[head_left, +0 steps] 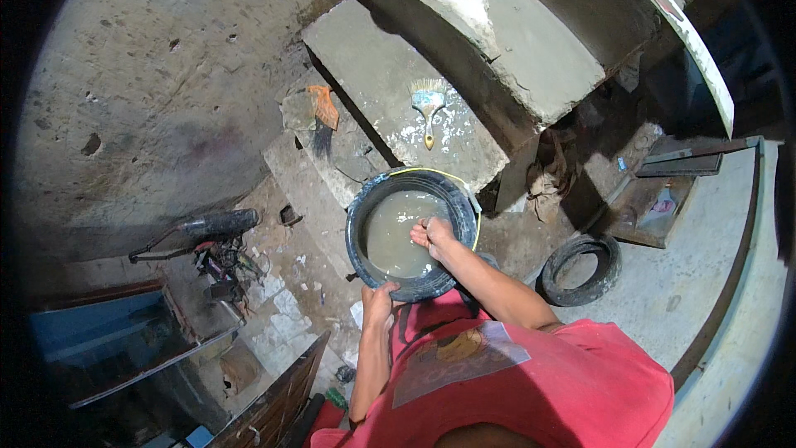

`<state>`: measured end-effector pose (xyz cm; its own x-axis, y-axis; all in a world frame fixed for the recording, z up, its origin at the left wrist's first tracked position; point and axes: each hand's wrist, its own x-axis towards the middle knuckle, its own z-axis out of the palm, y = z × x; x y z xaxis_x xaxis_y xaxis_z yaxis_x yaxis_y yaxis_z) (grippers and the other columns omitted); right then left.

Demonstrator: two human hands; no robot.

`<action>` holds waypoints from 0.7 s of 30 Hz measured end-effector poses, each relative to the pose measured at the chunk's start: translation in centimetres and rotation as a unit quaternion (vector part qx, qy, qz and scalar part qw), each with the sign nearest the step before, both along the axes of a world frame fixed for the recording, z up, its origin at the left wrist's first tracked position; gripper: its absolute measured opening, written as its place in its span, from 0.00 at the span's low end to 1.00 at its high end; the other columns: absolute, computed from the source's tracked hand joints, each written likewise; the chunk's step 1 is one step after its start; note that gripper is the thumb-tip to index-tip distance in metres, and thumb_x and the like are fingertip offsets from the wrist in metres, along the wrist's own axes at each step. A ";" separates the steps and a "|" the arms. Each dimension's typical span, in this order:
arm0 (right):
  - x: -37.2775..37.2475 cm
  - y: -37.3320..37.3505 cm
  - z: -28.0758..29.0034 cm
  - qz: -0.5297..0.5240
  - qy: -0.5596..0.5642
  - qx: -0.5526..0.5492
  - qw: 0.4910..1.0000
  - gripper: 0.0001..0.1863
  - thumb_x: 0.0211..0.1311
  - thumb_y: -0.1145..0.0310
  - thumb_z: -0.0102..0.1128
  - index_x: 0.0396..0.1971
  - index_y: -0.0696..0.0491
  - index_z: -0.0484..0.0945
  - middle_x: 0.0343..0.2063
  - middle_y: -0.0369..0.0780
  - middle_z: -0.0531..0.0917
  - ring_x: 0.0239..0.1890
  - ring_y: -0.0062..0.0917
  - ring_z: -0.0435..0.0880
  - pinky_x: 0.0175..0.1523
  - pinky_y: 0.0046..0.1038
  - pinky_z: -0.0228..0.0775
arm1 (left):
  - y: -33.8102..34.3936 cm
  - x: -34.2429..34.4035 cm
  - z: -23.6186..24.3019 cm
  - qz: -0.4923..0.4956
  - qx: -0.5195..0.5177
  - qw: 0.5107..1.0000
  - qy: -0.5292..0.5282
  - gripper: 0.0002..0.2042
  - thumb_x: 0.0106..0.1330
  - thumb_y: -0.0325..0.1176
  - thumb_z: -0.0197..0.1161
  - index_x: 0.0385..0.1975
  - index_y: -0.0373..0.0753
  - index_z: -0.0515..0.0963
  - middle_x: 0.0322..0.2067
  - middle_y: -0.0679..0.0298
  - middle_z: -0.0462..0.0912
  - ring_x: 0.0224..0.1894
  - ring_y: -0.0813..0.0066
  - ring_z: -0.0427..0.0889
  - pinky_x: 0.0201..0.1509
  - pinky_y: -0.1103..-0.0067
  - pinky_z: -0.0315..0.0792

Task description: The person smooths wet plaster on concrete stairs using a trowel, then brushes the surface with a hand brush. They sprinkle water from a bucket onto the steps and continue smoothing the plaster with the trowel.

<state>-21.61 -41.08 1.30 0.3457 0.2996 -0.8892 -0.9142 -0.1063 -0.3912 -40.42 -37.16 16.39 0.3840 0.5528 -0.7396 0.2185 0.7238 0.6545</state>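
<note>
From the head view, we look down on a black bucket (355, 236) directly in front of the person's red shirt (572, 365), just short of a grey step (356, 50). The left forearm rises almost straight from the lower edge, and the left hand (378, 303) sits at the bucket's near-left rim, its thumb laid along the lip; we read this as a narrow hold on the rim, though we cannot tell how the hidden fingers bend beneath it. The right forearm slants up and leftward from the sleeve, crossing the near-right rim, so that the right hand (434, 235) is over the murky grey liquid (390, 236). Its wrist is slightly bent, and its fingers point left, loosely curled and partly spread, in a fairly wide, relaxed shape; whether the fingertips touch the liquid, we cannot tell. A yellow handle (448, 176) curves around the bucket's far-right side. Beyond it, we find a flat paintbrush (428, 108) lying on the wet step, its bristles pointing away and its handle toward the bucket.
</note>
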 end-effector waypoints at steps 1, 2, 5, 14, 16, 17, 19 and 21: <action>-1.0 0.0 -1.1 -0.009 0.004 -0.025 1.000 0.13 0.73 0.68 0.47 0.47 0.60 0.75 0.35 0.45 0.83 0.31 0.34 0.86 0.39 0.37 0.86 | -0.1 -0.2 -0.3 -0.007 -0.003 1.000 0.004 0.19 0.54 0.18 0.57 0.49 0.27 0.75 0.39 0.52 0.83 0.35 0.58 0.88 0.39 0.61 0.88; -1.9 0.1 -1.7 -0.015 -0.001 -0.051 0.999 0.12 0.73 0.67 0.47 0.45 0.60 0.75 0.35 0.45 0.82 0.31 0.34 0.85 0.40 0.37 0.86 | -0.2 -0.3 -0.5 -0.017 -0.003 1.000 0.000 0.20 0.54 0.19 0.58 0.50 0.29 0.74 0.39 0.54 0.83 0.35 0.59 0.87 0.39 0.61 0.88; -2.2 0.1 -0.3 -0.057 0.025 -0.036 0.997 0.11 0.75 0.67 0.46 0.40 0.57 0.76 0.33 0.43 0.80 0.34 0.35 0.83 0.44 0.41 0.86 | -0.1 -0.6 -1.2 -0.007 -0.026 1.000 -0.007 0.18 0.54 0.18 0.58 0.47 0.28 0.75 0.39 0.52 0.83 0.35 0.58 0.87 0.37 0.61 0.88; 11.7 0.1 12.3 -0.349 -0.244 0.173 0.888 0.11 0.70 0.78 0.44 0.45 0.66 0.73 0.37 0.48 0.81 0.39 0.37 0.84 0.51 0.38 0.84 | 3.6 -2.2 -1.7 -0.040 -0.033 0.999 -0.004 0.16 0.55 0.18 0.56 0.46 0.24 0.74 0.38 0.48 0.82 0.35 0.53 0.87 0.38 0.57 0.89; 9.3 -0.1 10.4 -0.311 -0.222 0.160 0.910 0.09 0.68 0.80 0.44 0.41 0.67 0.74 0.35 0.48 0.81 0.37 0.35 0.84 0.47 0.36 0.84 | 5.0 -2.6 -2.2 -0.052 -0.040 0.998 -0.015 0.19 0.56 0.17 0.56 0.49 0.26 0.74 0.40 0.48 0.83 0.38 0.54 0.88 0.38 0.60 0.89; 7.0 0.4 8.6 -0.279 -0.166 0.217 0.921 0.08 0.68 0.80 0.44 0.36 0.65 0.75 0.34 0.46 0.81 0.33 0.33 0.82 0.40 0.32 0.81 | 5.6 -2.9 -2.5 -0.060 -0.047 0.997 -0.018 0.20 0.56 0.17 0.56 0.51 0.27 0.74 0.42 0.48 0.83 0.40 0.54 0.88 0.38 0.62 0.88; 1.7 1.4 4.7 -0.108 -0.158 0.134 0.972 0.09 0.68 0.79 0.45 0.41 0.64 0.75 0.35 0.47 0.82 0.32 0.33 0.83 0.37 0.29 0.82 | 7.0 -3.3 -3.0 -0.085 -0.054 0.995 -0.011 0.19 0.56 0.18 0.57 0.51 0.27 0.74 0.42 0.49 0.83 0.39 0.55 0.88 0.37 0.62 0.88; -2.2 3.3 0.8 -0.158 -0.034 0.022 0.987 0.12 0.68 0.74 0.48 0.45 0.64 0.75 0.35 0.48 0.82 0.31 0.35 0.87 0.33 0.34 0.89 | 8.4 -3.6 -3.3 -0.101 -0.057 0.993 -0.009 0.18 0.56 0.18 0.58 0.50 0.25 0.74 0.41 0.49 0.83 0.38 0.55 0.88 0.37 0.63 0.88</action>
<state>-23.78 -37.82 2.09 0.4864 0.2059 -0.8491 -0.8704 0.1987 -0.4504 -44.00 -28.80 13.07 0.4919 0.3759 -0.7853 0.3570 0.7356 0.5757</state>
